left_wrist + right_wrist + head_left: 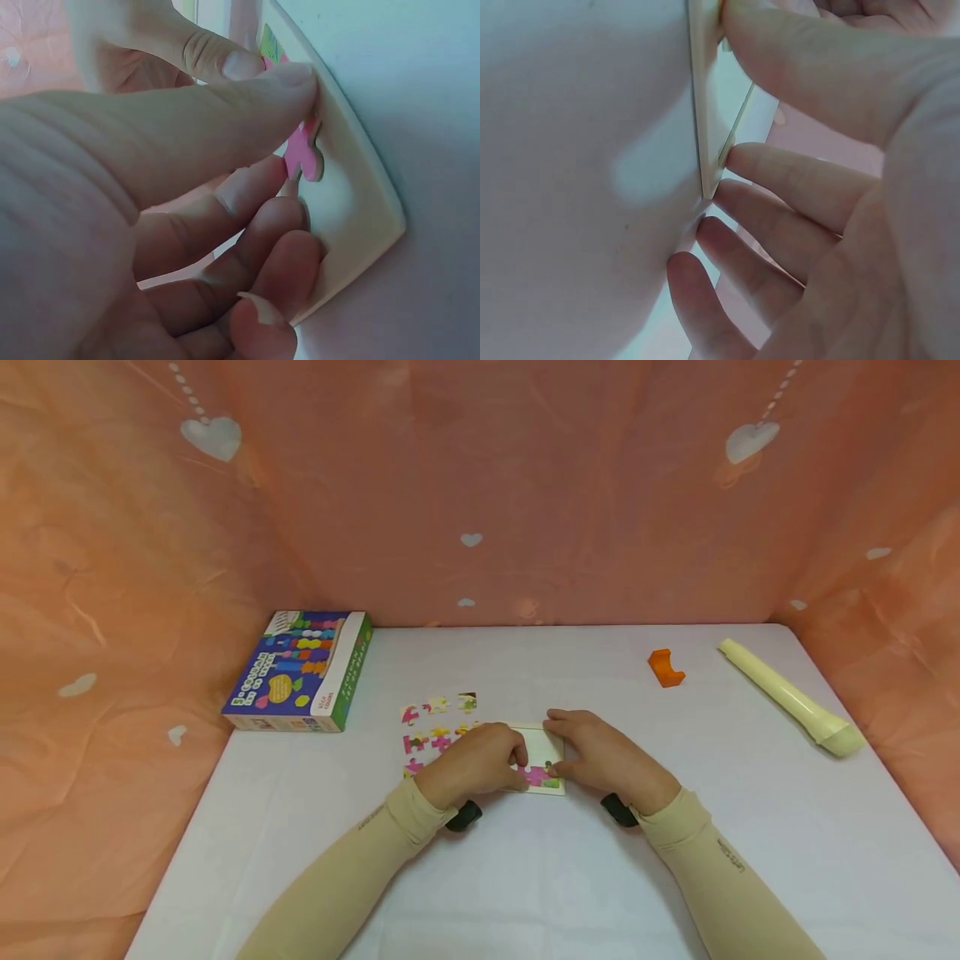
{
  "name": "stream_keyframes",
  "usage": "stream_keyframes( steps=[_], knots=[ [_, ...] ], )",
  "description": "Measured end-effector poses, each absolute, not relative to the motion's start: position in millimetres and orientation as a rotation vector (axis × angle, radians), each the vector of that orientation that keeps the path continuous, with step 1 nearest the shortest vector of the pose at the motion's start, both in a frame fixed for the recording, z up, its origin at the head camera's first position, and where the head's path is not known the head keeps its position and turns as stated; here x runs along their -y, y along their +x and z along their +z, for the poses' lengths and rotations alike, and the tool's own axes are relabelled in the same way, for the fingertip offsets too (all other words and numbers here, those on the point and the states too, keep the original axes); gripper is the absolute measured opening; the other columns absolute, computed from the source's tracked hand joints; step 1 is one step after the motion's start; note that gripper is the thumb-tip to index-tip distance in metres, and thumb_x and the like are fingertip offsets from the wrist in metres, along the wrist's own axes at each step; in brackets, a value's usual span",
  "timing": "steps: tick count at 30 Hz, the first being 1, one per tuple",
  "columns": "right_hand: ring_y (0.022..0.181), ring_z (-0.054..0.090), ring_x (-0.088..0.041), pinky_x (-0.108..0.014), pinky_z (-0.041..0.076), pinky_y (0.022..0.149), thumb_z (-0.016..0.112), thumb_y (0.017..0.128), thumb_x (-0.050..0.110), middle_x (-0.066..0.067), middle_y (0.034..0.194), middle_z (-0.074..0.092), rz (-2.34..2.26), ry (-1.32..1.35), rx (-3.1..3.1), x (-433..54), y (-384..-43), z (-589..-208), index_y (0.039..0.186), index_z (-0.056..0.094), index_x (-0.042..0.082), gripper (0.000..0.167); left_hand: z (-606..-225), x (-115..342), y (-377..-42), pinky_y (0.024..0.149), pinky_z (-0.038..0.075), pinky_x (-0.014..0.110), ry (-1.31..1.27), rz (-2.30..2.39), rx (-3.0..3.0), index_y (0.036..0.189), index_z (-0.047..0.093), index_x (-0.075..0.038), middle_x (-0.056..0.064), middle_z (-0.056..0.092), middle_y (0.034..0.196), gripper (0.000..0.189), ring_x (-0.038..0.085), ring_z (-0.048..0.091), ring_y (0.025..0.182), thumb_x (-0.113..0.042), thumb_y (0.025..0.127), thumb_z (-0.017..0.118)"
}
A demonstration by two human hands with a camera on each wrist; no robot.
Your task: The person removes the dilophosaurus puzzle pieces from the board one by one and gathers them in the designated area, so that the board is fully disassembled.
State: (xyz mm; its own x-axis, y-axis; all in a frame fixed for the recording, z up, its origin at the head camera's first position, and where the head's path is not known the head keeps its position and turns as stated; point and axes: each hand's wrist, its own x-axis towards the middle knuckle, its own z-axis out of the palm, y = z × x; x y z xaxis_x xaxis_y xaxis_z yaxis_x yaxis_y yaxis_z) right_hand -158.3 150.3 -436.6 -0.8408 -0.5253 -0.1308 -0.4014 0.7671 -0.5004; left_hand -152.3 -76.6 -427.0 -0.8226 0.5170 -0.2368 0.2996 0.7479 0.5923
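Observation:
A shallow white puzzle tray (543, 745) lies between both hands on the table. Pink and green jigsaw pieces (536, 775) sit along its near side. My left hand (476, 766) pinches a pink puzzle piece (305, 156) between thumb and index finger, low over the tray; its other fingers curl beneath, by the tray floor. With the thumb at the near part and the fingertips at the far right corner, my right hand (611, 758) holds the tray. Left of the tray lie loose puzzle pieces (467, 702) in rough rows, some covered by the left hand.
A purple and green game box (300, 672) lies at the back left. Toward the back right are an orange curved block (664, 667) and a pale yellow tube-like object (787, 695). Orange cloth with hearts (480, 485) hangs behind the white-covered table (525, 877).

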Motion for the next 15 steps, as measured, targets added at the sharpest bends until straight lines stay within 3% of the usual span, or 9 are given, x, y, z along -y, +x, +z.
stream_keyframes(
  steps=[4, 11, 15],
  knots=[
    [0.152, 0.047, -0.045, -0.059, 0.040, 0.124, 0.085, 0.092, 0.016, -0.023, 0.164, 0.051, -0.669, -0.742, -2.710, -150.5, -158.2, -436.6, 0.149, 0.060, -0.004, 0.065, -426.4, 75.8, -151.2, 0.077, 0.051, 0.031, 0.597, 0.799, -2.561, 0.091, 0.077, -0.013, -0.003, 0.068, 0.084, 0.014, 0.015, 0.060, 0.083, -0.015, 0.086, 0.089],
    [0.153, 0.046, -0.044, -0.059, 0.039, 0.125, 0.085, 0.093, 0.016, -0.021, 0.165, 0.050, -0.656, -0.735, -2.714, -150.3, -157.9, -437.9, 0.151, 0.058, -0.003, 0.067, -427.7, 73.1, -152.3, 0.067, 0.048, 0.026, 0.618, 0.818, -2.600, 0.085, 0.079, -0.014, -0.006, 0.070, 0.079, 0.012, 0.010, 0.059, 0.073, -0.019, 0.094, 0.084],
    [0.153, 0.046, -0.044, -0.059, 0.040, 0.124, 0.085, 0.093, 0.016, -0.022, 0.164, 0.050, -0.657, -0.747, -2.719, -150.1, -157.4, -437.2, 0.151, 0.059, -0.003, 0.067, -426.5, 72.2, -152.0, 0.069, 0.048, 0.026, 0.607, 0.803, -2.605, 0.087, 0.080, -0.013, -0.005, 0.071, 0.082, 0.010, 0.010, 0.059, 0.075, -0.017, 0.096, 0.082]
  ],
)
